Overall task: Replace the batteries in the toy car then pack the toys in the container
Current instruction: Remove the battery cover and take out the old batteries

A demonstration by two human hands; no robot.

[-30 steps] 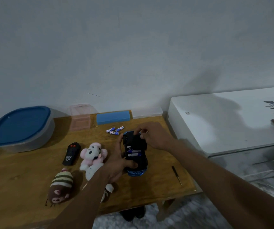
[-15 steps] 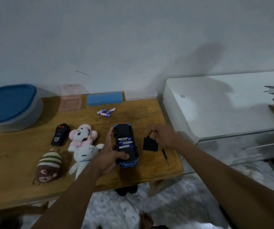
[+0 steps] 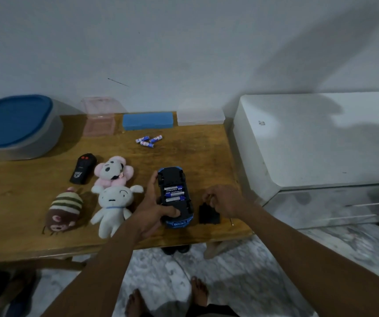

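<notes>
A blue toy car [image 3: 175,179] lies upside down on the wooden table [image 3: 23,179], its battery bay open with three batteries [image 3: 174,193] inside. My left hand [image 3: 152,207] grips the car from its left side, thumb on the underside. To the right of the car, the black battery cover [image 3: 208,216] rests on the table with my right hand [image 3: 226,202] pinching its far edge. Several loose batteries [image 3: 148,140] lie further back. The grey container with a blue lid [image 3: 16,126] stands at the back left, closed.
A black remote [image 3: 82,168], a pink plush [image 3: 113,171], a white plush [image 3: 113,204] and a striped brown plush [image 3: 63,210] lie left of the car. A screwdriver tip [image 3: 231,222] shows under my right wrist. Small boxes [image 3: 147,120] line the wall; a white cabinet [image 3: 310,138] stands on the right.
My right hand lifted the battery cover off the car and carried it right, down onto the table. The batteries are now exposed. My left hand kept hold of the car.
</notes>
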